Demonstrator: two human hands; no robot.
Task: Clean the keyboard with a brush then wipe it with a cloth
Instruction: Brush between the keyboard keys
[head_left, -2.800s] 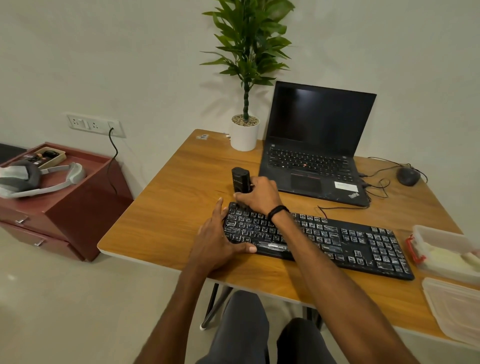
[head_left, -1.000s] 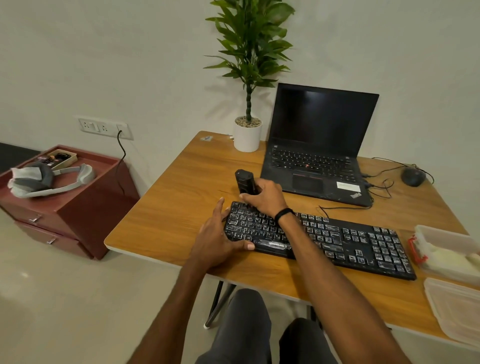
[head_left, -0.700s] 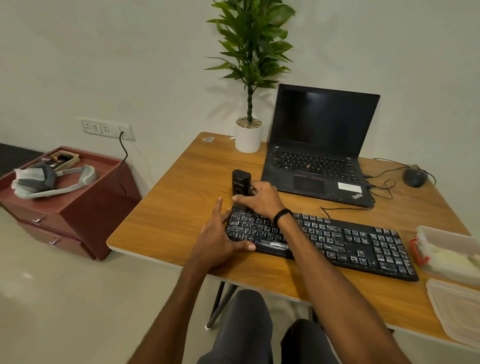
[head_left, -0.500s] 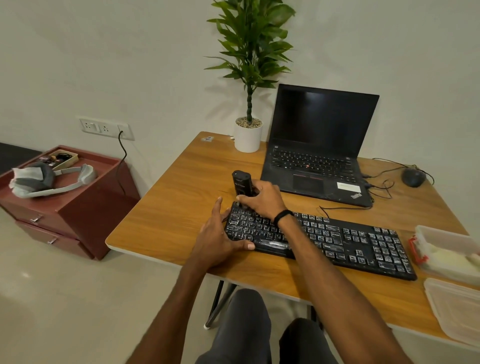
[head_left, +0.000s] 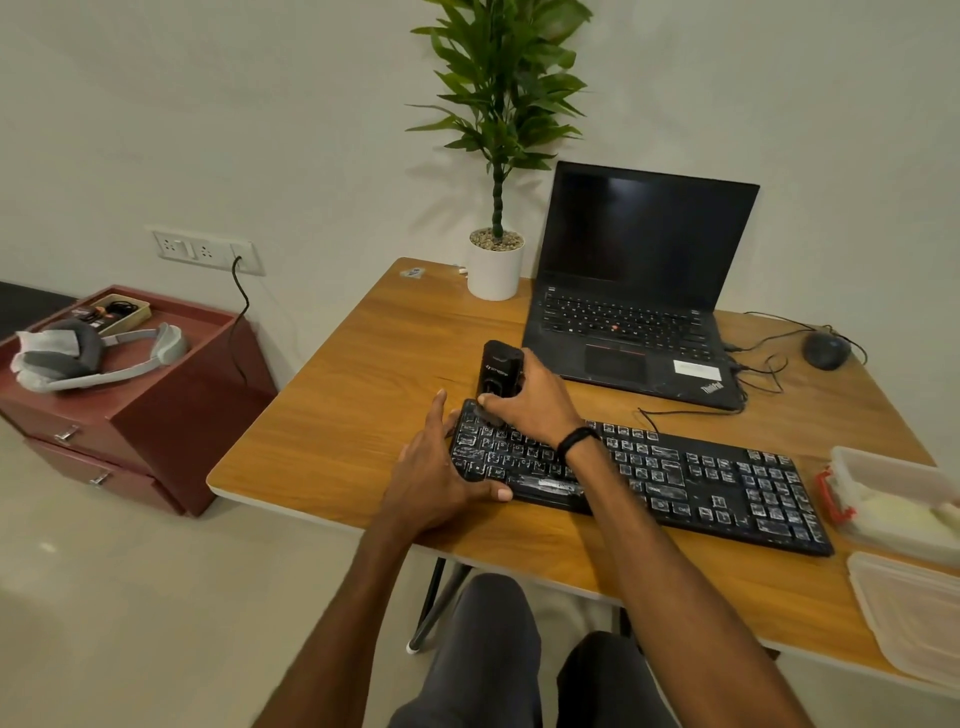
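1. Wood-grain table (head_left: 358, 374) carries everything. Whatever the bristles lift will probably land on its bare top. If it lands near the board, the later wipe could drag it back on.
2. Open laptop (head_left: 634, 291) sits just behind the working corner, its keys exposed. A hard outward flick could throw dust straight onto them. Strokes toward the bare wood on the left look safer.
3. Black keyboard (head_left: 675, 483) lies slantwise across the near half of the table, keys heavily smeared with pale grime. It rests loose, so a forceful stroke could skid it toward the laptop. A stroke that catches a keycap edge might lever the cap up. Its cable (head_left: 675, 413) runs off the far edge, near the brush's likely path along that row, and could snag.
4. Clear container (head_left: 883, 470) stands just beside the keyboard's right end, its lid (head_left: 914, 613) nearer the person. It holds something pale yellow, possibly the cloth, though I cannot tell. A long sweep rightward could send dust into it.
5. Left hand (head_left: 431, 473) brackets the keyboard's near left corner. The fingers lie straight along the left end and the thumb presses the near edge. It grips nothing and only braces. If that pressure eased, I would expect the board to slide.
6. Right hand (head_left: 535, 402) reaches across the left keys with the wrist raised over them. Its fingers are curled round the lower part of the brush.
7. Stubby black brush (head_left: 500, 364) stands nearly upright over the far left corner of the keyboard. Its bristles are mostly hidden by the fingers, so contact with the keys cannot be confirmed.
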